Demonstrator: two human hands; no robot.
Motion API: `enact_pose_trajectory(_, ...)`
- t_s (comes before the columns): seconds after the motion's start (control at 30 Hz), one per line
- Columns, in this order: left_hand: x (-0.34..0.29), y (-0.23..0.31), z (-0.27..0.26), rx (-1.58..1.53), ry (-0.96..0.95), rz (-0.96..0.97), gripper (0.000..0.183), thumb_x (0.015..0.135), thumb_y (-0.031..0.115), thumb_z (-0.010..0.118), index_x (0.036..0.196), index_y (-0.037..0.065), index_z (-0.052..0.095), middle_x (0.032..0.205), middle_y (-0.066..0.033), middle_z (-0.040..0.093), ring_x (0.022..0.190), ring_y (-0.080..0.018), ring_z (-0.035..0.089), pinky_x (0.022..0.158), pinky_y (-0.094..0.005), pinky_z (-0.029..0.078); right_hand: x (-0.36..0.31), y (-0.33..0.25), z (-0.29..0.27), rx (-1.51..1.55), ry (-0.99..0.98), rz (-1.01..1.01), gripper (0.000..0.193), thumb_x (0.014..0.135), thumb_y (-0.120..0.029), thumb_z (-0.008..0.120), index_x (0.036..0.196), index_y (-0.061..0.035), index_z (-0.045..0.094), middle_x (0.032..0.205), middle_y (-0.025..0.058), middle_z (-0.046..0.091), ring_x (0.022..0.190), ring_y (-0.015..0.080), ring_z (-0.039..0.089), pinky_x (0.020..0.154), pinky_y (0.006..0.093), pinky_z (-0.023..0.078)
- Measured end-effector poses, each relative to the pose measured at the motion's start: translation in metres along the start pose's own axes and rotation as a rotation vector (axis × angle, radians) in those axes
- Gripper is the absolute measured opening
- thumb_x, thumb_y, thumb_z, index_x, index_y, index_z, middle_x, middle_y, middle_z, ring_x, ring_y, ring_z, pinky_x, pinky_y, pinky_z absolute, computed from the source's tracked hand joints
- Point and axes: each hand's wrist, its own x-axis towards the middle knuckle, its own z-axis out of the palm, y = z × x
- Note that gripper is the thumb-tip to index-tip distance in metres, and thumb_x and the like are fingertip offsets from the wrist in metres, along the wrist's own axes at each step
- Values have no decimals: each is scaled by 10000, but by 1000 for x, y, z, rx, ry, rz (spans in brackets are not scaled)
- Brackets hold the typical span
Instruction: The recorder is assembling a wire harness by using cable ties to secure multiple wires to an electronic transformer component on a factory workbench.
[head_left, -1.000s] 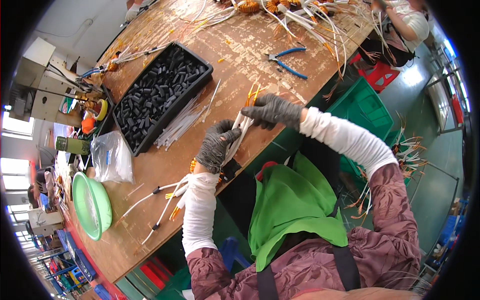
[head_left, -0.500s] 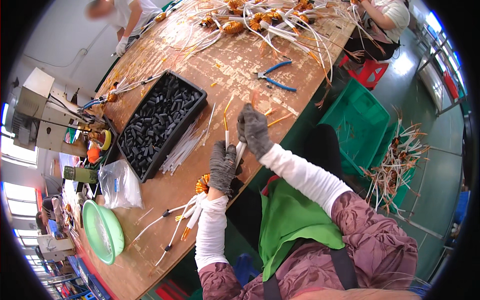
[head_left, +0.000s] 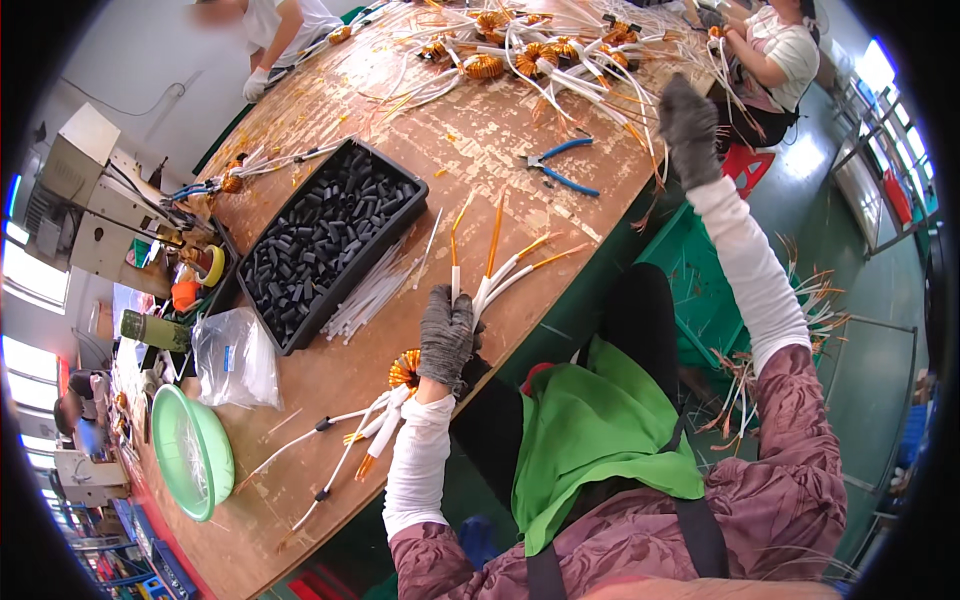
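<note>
My left hand (head_left: pixel 447 335), in a grey glove, is closed around the white-sleeved leads of a copper-wound toroidal coil (head_left: pixel 404 368). Several leads (head_left: pixel 490 288) fan out beyond the fingers, with orange enamelled wire showing at their tips. More leads with small black sleeves trail toward the near left. My right hand (head_left: pixel 690 125), also gloved, is stretched far to the right, past the table edge and away from the coil. Its fingers are not clear enough to read. Blue-handled cutters (head_left: pixel 568 172) lie on the table between it and the tray.
A black tray (head_left: pixel 418 190) of short black sleeves stands left of centre, with white ties (head_left: pixel 372 300) beside it. A plastic bag (head_left: pixel 236 365) and green basin (head_left: pixel 226 450) are nearer left. Coils (head_left: pixel 484 67) pile up at the back. Co-workers sit beyond; a green crate (head_left: pixel 700 290) is right.
My right hand has left the wire tips beside my left hand and swung far up and right. The leads now stand spread apart; my left hand keeps its hold.
</note>
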Motion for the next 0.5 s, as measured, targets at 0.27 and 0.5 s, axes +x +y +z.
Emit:
enact_pose_trajectory(0.27,3,-11,1,-40,12,194,144,896,135,465,999,34,461,653,-72,542,484,-135,532,401,-277,426,-101,-121,133,-88,-858,-722,165,731,-270,603,736,-106,575,774,72,558,820,247,532,722,358,449)
enact_pose_trajectory(0.5,2,-22,8,361,123,695,176,897,128,461,1029,19,502,666,-161,568,483,-233,584,441,-350,432,-114,-89,177,-316,-1493,-1051,292,788,-354,560,718,-80,633,728,88,598,679,270,599,574,380,482)
